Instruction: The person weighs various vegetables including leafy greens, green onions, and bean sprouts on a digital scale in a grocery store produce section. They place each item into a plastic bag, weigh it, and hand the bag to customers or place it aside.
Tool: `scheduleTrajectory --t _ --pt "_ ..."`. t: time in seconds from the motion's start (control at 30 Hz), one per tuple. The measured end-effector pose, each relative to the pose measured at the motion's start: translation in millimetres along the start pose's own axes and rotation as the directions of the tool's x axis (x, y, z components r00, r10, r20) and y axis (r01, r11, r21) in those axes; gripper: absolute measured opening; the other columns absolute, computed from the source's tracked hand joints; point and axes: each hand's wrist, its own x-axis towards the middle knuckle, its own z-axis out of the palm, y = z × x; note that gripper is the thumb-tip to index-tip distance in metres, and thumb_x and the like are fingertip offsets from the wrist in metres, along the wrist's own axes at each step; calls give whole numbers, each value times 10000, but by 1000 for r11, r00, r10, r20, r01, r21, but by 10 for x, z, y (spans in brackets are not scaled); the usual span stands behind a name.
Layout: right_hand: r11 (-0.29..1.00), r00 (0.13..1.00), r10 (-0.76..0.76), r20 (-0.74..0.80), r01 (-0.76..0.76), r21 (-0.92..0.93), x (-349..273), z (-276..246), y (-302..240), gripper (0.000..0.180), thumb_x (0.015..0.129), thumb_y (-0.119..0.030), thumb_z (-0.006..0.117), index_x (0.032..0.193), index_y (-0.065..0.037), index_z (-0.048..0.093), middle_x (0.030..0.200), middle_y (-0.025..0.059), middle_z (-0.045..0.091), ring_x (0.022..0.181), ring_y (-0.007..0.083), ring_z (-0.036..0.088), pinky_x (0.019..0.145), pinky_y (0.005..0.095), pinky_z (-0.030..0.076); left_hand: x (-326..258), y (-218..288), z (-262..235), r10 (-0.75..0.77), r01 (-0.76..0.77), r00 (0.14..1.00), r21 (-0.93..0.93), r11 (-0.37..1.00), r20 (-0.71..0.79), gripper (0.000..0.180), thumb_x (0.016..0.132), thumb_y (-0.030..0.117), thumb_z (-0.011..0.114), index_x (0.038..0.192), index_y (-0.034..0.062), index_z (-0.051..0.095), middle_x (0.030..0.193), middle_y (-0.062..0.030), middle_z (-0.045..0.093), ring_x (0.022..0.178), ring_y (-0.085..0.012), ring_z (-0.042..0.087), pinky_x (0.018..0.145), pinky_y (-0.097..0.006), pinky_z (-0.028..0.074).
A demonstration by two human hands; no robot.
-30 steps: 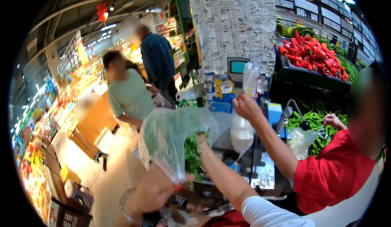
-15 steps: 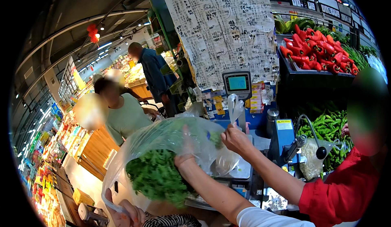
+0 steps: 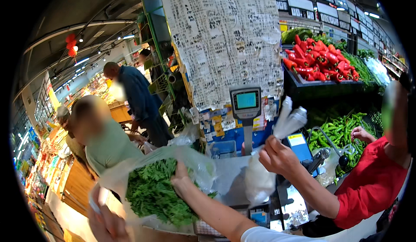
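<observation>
- At the weighing counter of a produce aisle, catalogued: clear plastic bag of leafy green herbs [image 3: 151, 194], bulging and slack, held low at left of centre, its right edge over the near corner of the grey scale platform [image 3: 229, 177]; whether resting on it, not determinable.
- Right hand [image 3: 183, 182]: set on the upper right of the bag, thumb raised, remaining fingers curled into the film and pinching a fold of it.
- Left hand [image 3: 106, 222]: low at the bag's lower left corner, blurred; fingers seemingly closed about the plastic edge, exact grip not discernible.
- Co-worker's hand [image 3: 279, 157], red sleeve behind it: closed around the twisted neck of a second clear bag with pale contents [image 3: 259, 181], hung just beside the platform.
- Behind: pole-mounted scale display [image 3: 246, 101], large sheet of printed paper lists [image 3: 225, 38], crate of red peppers [image 3: 320, 60], heap of long green peppers [image 3: 342, 129].
- At left: two shoppers [image 3: 104, 133], well apart from the counter.
- Hazards, judged:
  - open mouth of the herb bag left loose, so leaves liable to spill if tipped;
  - thin film pinched at one fold only, so liable to tear or slip under the load;
  - two bags close over one platform, so liable to knock together.
</observation>
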Motion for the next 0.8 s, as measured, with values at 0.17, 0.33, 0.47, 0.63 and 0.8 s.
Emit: scheduleTrajectory --t 0.17,0.33,0.47,0.63,0.8 --pt "938 984 174 40 -154 -311 487 -599 10 704 774 -516 540 1307 -113 318 1331 85 333 1192 233 359 983 380 296 1184 -132 -225 -164 148 986 -391 908 -7 391 899 181 431 1178 -86 368 593 31 357 382 6 254 307 -151 185" --pt "310 921 -119 371 389 -867 449 -1047 -220 414 869 -386 439 1124 -70 518 1127 59 550 1008 257 537 837 374 439 1898 -408 -675 -208 188 978 -389 902 -10 108 897 146 435 878 42 452 632 25 403 397 2 264 326 -150 194" --pt "-742 983 181 28 155 -653 -279 -37 -800 449 864 -359 393 1208 -73 431 1070 204 549 969 301 557 776 424 444 2013 -470 -905 -270 209 956 -383 900 -112 143 900 129 431 765 98 399 613 41 360 384 5 250 316 -152 185" --pt "-875 881 472 -37 473 104 -362 218 -939 386 834 -374 460 996 -61 616 959 127 615 885 280 588 671 438 468 2023 -610 -520 -385 330 923 -512 793 -2 93 908 108 403 826 64 406 649 18 374 382 -7 255 310 -158 189" --pt "-766 645 604 -468 306 -565 -306 243 -1271 603 883 -467 346 1303 -35 314 1358 137 289 1194 286 353 944 381 344 1962 -324 -197 -313 369 928 -627 686 203 341 905 83 388 1212 -54 334 720 -4 383 378 -4 236 315 -139 187"
